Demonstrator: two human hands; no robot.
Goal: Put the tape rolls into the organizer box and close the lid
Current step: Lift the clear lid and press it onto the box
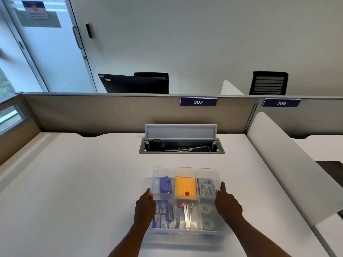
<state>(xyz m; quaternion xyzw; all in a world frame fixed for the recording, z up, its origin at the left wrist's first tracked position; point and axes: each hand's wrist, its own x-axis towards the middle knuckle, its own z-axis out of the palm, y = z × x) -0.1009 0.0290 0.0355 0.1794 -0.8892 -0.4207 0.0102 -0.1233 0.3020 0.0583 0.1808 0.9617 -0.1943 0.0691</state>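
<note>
The organizer box [185, 236] sits on the white desk [83, 182], near its front edge, and the clear lid [186, 172] is being held over it by both sides. The left hand [145, 205] is pressed against the lid's left edge with fingers curled round it, and the right hand [227, 202] is set against the right edge, thumb raised along the rim. Two tape rolls [207, 216] are seen through the plastic in the near right compartment, so the loading appears done. The lid looks offset toward the far side (its near portion is blurred, so whether any edge is seated cannot be told). For a clean close, the lid should be drawn back until all four corners are matched, kept level, then pressed down evenly on both sides.
</note>
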